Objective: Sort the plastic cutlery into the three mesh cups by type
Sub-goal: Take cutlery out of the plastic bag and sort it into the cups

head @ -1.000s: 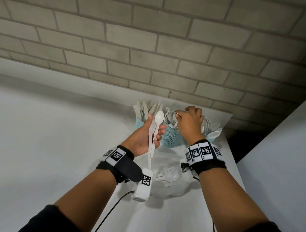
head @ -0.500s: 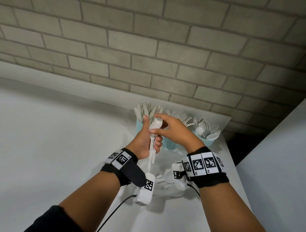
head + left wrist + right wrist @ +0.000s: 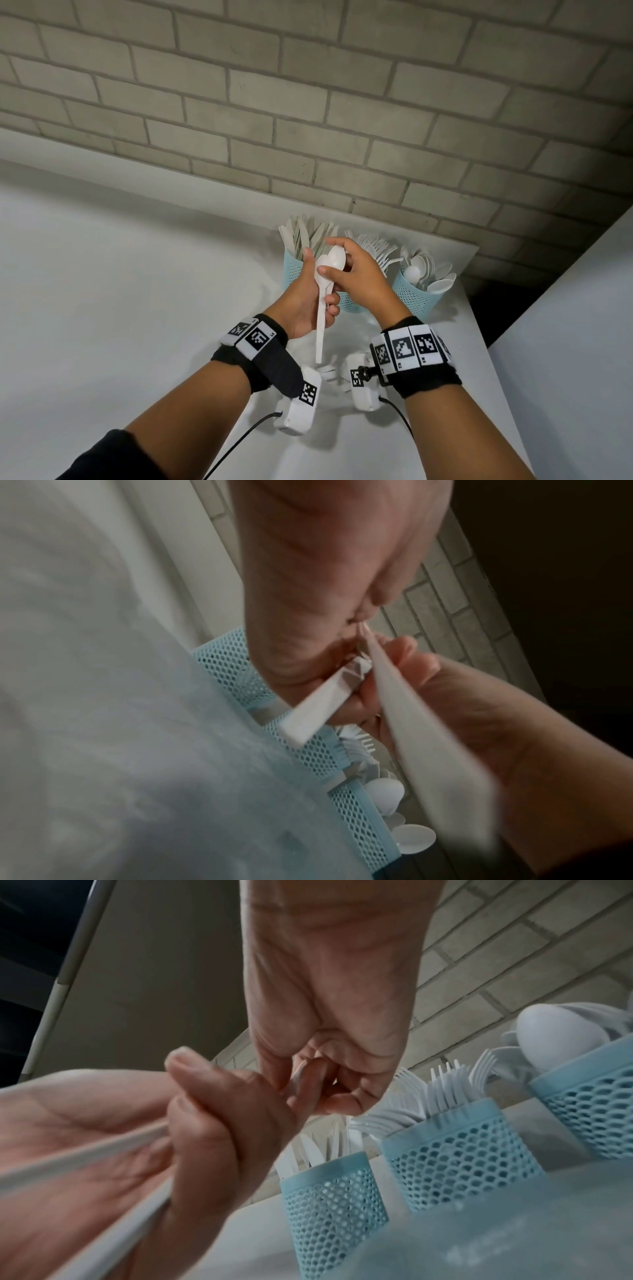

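Note:
My left hand (image 3: 317,298) grips the handles of two white plastic spoons (image 3: 322,308), bowls up, in front of the cups. My right hand (image 3: 337,262) pinches the bowl of the upper spoon (image 3: 337,257) between thumb and fingers. In the right wrist view those fingertips (image 3: 308,1093) close on the spoon's edge just above my left hand (image 3: 219,1123). Three light-blue mesh cups stand in a row by the wall: knives in the left cup (image 3: 292,274), forks in the middle cup (image 3: 354,305), spoons in the right cup (image 3: 416,296).
A clear plastic bag (image 3: 337,377) with some loose white cutlery lies on the white table under my wrists. The brick wall (image 3: 308,120) rises right behind the cups. The table's right edge (image 3: 479,342) runs close beside the spoon cup, and a white panel stands beyond it.
My right hand left the middle cup, moved left to the spoons in my left hand and took hold of one spoon's bowl. The left hand stayed about where it was.

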The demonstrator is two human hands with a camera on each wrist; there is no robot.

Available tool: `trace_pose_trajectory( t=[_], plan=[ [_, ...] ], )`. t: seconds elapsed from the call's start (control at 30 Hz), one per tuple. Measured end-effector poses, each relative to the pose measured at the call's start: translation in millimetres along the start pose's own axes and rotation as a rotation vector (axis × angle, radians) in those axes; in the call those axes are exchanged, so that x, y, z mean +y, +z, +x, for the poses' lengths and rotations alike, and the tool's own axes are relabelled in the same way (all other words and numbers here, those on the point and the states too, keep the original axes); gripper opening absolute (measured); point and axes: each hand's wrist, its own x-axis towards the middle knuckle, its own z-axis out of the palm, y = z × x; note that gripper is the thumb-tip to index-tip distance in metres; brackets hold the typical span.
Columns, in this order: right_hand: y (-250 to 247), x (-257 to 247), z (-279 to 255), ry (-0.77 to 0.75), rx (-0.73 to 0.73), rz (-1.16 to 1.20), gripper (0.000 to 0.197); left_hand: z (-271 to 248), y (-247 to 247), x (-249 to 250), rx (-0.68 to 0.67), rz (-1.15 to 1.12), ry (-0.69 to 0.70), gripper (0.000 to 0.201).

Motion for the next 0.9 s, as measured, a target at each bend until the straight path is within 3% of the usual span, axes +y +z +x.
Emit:
trace_pose_trajectory(
  t=[0.23,0.43,0.5,0.7,0.9],
  plan=[
    [-12,18,1,0.043,0.207,-0.071,0.024,4,-1,-10,0.013,0.268,-0.013,0.055],
    [-26,18,-13,0.084,0.098,-0.096,0.026,6,3,-17,0.027,0.473,0.014,0.058],
    [-38,14,-15,0.087,0.207,-0.093,0.024,8,4,-21,0.019,0.518,0.019,0.056],
    [-99,-7,-20,-0.011,0.761,-0.155,0.023,12,8,-32,0.028,0.688,-0.008,0.054],
    [-125,-18,-35,-0.096,0.957,-0.406,0.026,14,8,-44,-0.043,1.526,-0.032,0.035]
  ],
)
